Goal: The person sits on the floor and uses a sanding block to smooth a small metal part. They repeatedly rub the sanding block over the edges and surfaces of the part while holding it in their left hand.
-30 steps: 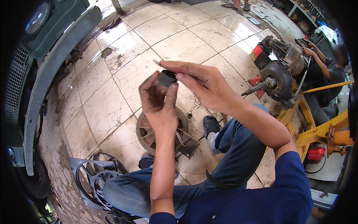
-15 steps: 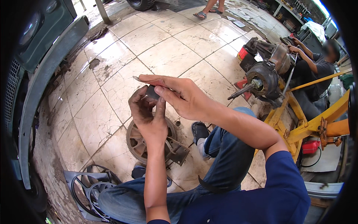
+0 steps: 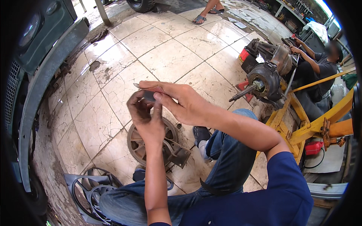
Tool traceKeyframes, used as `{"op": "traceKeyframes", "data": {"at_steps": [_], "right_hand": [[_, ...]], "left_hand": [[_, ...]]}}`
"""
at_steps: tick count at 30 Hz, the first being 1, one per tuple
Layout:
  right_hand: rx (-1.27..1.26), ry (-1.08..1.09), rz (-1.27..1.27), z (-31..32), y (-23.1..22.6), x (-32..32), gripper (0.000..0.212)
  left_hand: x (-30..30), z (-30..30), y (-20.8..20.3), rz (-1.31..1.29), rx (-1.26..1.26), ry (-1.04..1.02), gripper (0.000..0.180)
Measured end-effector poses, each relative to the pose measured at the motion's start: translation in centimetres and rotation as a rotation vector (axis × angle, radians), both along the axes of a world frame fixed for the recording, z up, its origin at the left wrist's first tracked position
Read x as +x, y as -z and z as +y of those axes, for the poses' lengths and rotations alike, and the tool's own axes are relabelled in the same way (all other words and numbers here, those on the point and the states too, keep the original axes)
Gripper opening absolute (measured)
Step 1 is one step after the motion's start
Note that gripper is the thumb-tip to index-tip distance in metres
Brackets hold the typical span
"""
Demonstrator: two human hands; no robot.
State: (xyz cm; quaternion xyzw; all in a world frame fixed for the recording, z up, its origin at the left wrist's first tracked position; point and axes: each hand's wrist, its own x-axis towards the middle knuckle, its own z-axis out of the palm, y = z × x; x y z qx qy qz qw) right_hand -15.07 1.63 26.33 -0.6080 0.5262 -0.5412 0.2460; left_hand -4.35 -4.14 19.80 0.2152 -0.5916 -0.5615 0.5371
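A small dark, flat piece is held up in front of me, pinched between both hands. My left hand has its thumb and curled, grimy fingers closed on the near side of it. From the right, my right hand grips the same piece with its thumb below and its straight fingers laid over the top. A thin pointed grey edge sticks out past the right fingertips; I cannot tell what it belongs to. Beneath the hands, a toothed metal wheel lies on the floor, with a metal plate beside it.
A small nut-like part lies by the wheel. A fan in a shroud sits at lower left, below a vehicle's bumper. At right, a person works behind an axle assembly on a yellow stand. Another person's sandalled feet show far off.
Both hands have shifted slightly left with the dark piece, and my right hand has dropped a little. The far sandalled foot has moved slightly left and nearer.
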Motion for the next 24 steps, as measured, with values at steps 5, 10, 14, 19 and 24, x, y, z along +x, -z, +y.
{"op": "traceKeyframes", "data": {"at_steps": [5, 10, 14, 19, 24], "right_hand": [[0.029, -0.015, 0.138, 0.0, 0.2, -0.8, 0.036], [-0.003, -0.038, 0.123, 0.0, -0.5, -0.8, 0.035], [-0.095, 0.001, 0.124, -0.4, 0.5, -0.5, 0.034], [0.105, -0.046, 0.048, 0.2, -0.8, -0.6, 0.036], [-0.077, 0.028, 0.115, -0.2, 0.6, 0.2, 0.035]], "left_hand": [[-0.6, -0.2, -0.2, 0.082, 0.155, -0.059, 0.040], [0.2, -0.4, 0.4, 0.003, -0.012, -0.001, 0.041], [-0.2, -0.5, 0.1, 0.013, 0.061, -0.063, 0.041], [0.3, -0.2, 0.1, -0.032, -0.063, -0.017, 0.042], [0.1, -0.5, -0.2, 0.011, 0.072, -0.107, 0.046]]}}
